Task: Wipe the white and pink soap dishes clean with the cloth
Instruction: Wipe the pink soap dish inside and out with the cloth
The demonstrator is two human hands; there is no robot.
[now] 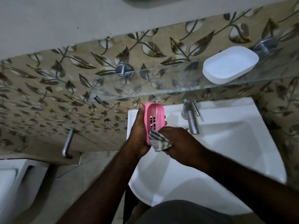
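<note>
My left hand point(139, 128) grips the pink soap dish point(154, 113) upright over the left rim of the white sink point(226, 159), its slotted inside facing me. My right hand point(179, 141) holds a grey-and-white striped cloth point(159, 141) bunched against the dish's lower end. The white soap dish point(229, 65) sits on the right part of the glass shelf point(145, 88) above the sink, away from both hands.
A chrome tap point(191, 113) stands at the sink's back edge, just right of the pink dish. A metal towel peg point(68, 143) juts from the leaf-patterned wall point(48, 94) at left. A white fixture point(14, 183) sits at the lower left.
</note>
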